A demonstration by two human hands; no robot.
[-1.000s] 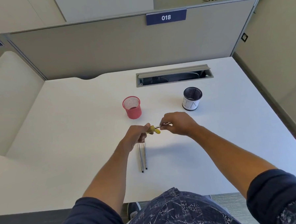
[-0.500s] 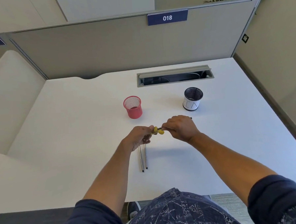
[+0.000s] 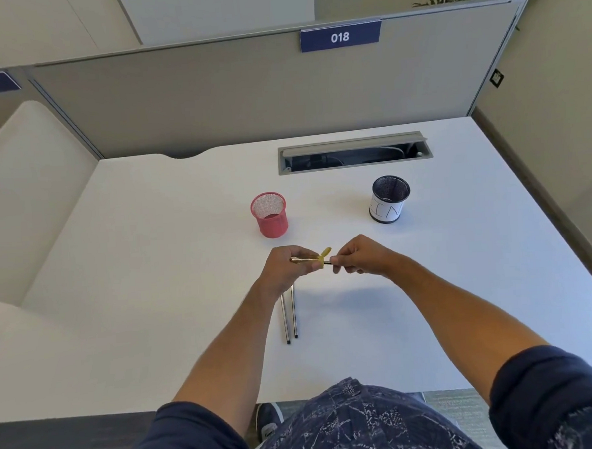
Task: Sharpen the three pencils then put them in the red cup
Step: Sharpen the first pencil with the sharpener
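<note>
A small yellow sharpener (image 3: 323,257) is held in the fingertips of my left hand (image 3: 286,269) above the white desk (image 3: 152,266). My right hand (image 3: 361,257) pinches a dark pencil (image 3: 328,263) whose tip end goes into the sharpener; the rest of that pencil is hidden by the hand. Two more pencils (image 3: 290,315) lie side by side on the desk just below my left hand, pointing toward me. The red mesh cup (image 3: 270,215) stands upright behind my left hand, with no pencils showing in it.
A black mesh cup with a white label (image 3: 388,200) stands to the right of the red cup. A grey cable slot (image 3: 354,152) is set into the desk at the back, before the grey partition (image 3: 246,96).
Both hands have stayed in nearly the same place above the desk. My right hand has turned on the pencil, and the pencil's far end no longer shows past it.
</note>
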